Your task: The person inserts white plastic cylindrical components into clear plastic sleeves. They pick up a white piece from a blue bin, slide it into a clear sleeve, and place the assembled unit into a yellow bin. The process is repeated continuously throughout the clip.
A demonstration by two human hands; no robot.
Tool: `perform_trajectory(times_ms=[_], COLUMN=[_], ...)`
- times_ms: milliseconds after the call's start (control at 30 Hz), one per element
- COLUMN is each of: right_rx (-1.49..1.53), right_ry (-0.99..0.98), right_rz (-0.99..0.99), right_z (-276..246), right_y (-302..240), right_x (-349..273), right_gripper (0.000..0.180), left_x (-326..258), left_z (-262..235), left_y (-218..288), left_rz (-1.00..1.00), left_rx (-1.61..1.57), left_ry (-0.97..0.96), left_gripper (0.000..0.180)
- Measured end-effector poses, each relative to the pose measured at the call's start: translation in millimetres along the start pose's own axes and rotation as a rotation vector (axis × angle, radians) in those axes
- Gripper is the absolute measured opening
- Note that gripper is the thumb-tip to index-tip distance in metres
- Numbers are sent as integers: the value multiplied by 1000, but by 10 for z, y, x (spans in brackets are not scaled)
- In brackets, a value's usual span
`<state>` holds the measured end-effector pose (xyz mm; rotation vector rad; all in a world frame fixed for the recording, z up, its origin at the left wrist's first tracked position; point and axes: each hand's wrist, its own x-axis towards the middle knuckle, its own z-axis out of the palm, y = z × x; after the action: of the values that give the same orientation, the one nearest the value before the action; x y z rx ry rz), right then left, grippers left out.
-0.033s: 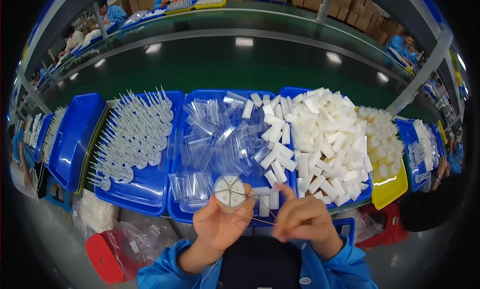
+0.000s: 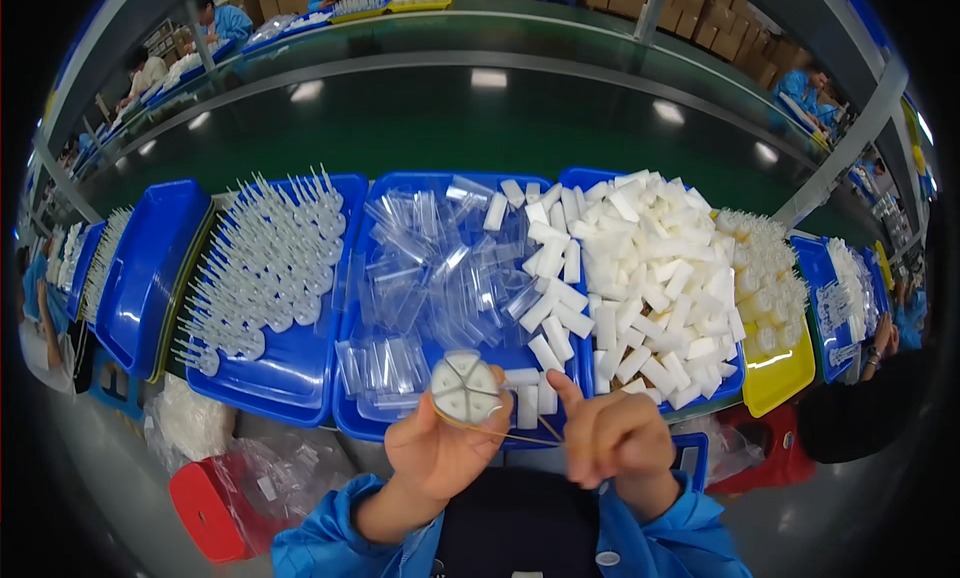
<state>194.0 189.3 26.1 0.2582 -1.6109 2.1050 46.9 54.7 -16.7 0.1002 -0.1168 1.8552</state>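
My left hand (image 2: 440,456) is closed around a round bundle of white wedge-shaped pieces (image 2: 468,388), whose ends face up, each with small marks or holes. A thin tan rubber band (image 2: 500,434) runs from the bundle across to my right hand (image 2: 622,443). That hand is closed on the band's far end and pulls it taut, though its fingertips are partly hidden. Just beyond the hands, a blue tray (image 2: 490,358) holds clear plastic sleeves (image 2: 430,268) and loose white blocks (image 2: 556,338).
On the right, white blocks (image 2: 660,278) are heaped in another blue tray. A yellow tray (image 2: 780,383) of clear stemmed parts stands beyond it. White stemmed parts (image 2: 270,258) fill a blue tray on the left. A red stool (image 2: 205,513) stands on the floor. Several co-workers sit farther off.
My right hand has shifted slightly right, drawing the rubber band a little farther from the bundle. The bundle in my left hand has barely moved.
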Motion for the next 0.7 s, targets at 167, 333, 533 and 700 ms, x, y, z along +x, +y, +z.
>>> perform_trajectory(times_ms=[167, 333, 533, 700], right_rx=[920, 412, -184, -856], right_ry=[148, 184, 169, 158], right_rz=[-122, 260, 309, 74], right_z=[128, 199, 231, 246], right_y=[299, -43, -202, -173], right_x=[-28, 101, 173, 163], right_gripper=[32, 56, 70, 56], left_x=[-5, -75, -35, 25], left_z=[-35, 28, 114, 106], left_y=[-96, -22, 123, 133], left_rz=[51, 285, 750, 783], left_rx=[99, 619, 1755, 1908], left_ry=[-134, -111, -322, -453], left_gripper=[56, 50, 36, 37])
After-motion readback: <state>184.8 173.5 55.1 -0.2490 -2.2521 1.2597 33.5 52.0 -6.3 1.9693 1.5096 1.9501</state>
